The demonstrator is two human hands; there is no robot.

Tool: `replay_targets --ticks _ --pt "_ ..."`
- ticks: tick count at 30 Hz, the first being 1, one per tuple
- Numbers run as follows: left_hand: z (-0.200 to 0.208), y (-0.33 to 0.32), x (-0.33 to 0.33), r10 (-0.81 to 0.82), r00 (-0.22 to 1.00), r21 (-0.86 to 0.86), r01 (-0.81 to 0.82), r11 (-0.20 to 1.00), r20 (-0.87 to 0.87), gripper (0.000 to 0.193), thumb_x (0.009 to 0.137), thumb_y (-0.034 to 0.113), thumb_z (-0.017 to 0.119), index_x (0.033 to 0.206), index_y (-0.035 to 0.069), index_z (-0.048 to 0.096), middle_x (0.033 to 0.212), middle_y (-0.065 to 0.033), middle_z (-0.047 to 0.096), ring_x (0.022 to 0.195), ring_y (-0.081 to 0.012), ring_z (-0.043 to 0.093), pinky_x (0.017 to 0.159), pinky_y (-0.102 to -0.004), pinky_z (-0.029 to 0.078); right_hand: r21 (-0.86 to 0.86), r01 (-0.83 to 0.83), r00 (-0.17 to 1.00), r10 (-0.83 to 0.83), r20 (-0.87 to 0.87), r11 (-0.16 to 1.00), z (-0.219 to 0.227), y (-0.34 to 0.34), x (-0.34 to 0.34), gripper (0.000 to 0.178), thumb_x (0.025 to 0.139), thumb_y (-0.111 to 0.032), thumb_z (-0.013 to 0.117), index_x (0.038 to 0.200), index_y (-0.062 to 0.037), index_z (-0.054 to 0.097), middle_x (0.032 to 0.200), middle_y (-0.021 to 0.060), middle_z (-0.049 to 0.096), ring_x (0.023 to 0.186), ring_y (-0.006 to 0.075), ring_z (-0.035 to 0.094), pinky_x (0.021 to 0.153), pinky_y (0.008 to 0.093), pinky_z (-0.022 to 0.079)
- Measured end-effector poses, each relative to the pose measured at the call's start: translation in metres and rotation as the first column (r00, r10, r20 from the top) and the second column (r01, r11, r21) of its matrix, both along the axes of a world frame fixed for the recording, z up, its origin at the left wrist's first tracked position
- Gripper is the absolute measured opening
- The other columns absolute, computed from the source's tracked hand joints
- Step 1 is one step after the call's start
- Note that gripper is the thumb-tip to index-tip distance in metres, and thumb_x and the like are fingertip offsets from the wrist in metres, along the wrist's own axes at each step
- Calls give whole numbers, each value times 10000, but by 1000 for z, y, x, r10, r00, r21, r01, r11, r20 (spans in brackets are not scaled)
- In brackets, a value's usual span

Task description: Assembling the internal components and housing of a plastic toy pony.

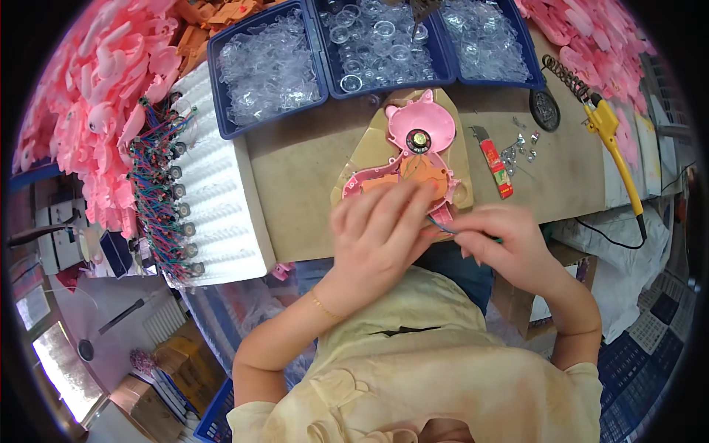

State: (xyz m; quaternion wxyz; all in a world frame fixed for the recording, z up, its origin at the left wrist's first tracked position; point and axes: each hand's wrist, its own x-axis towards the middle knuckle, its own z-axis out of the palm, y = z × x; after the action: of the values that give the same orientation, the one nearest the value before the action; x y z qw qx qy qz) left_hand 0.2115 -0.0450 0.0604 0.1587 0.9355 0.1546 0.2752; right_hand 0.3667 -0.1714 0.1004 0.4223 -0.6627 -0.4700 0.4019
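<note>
A pink plastic toy half-shell (434,118) lies open side up in a tan holding block (369,150). A round black speaker with a pale centre (419,140) sits in its upper hollow. Below that is an orange part (425,170) with thin wires over it. My left hand (377,232) lies over the lower shell, fingers stretched out against the orange part, its thumb partly hidden. To its right, at the shell's lower end, my right hand (509,240) pinches thin blue-green wires (443,227) between thumb and fingers.
Blue bins (325,92) of clear plastic parts line the back. Wired speakers (177,192) sit on white foam (229,221) at left. A red utility knife (495,166), small metal pieces (517,151) and a yellow soldering iron (607,129) lie right. Pink shells (88,96) are piled far left.
</note>
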Motion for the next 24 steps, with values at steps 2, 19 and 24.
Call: replay_targets --ticks 2,19,24 --pt "-6 -3 11 -38 999 28 37 999 33 362 664 266 693 992 120 645 974 11 576 943 -165 525 864 -338 339 -158 100 973 -130 -191 982 5 5 5 123 843 -47 585 932 5 652 729 29 610 536 73 521 502 209 420" --pt "0 -2 10 -130 986 -147 145 978 105 356 670 138 724 1010 125 620 845 27 596 847 -149 556 876 -366 356 -250 92 837 -211 -505 964 -1 22 16 92 842 -113 619 825 -26 594 701 -57 521 588 3 432 511 167 337" --pt "0 1 18 -163 984 -58 167 984 73 351 682 146 716 1016 112 616 785 14 545 801 -162 528 892 -371 343 -240 113 850 -219 -479 964 -4 16 21 102 845 -130 620 818 -36 590 685 -71 500 590 -11 420 500 160 320"
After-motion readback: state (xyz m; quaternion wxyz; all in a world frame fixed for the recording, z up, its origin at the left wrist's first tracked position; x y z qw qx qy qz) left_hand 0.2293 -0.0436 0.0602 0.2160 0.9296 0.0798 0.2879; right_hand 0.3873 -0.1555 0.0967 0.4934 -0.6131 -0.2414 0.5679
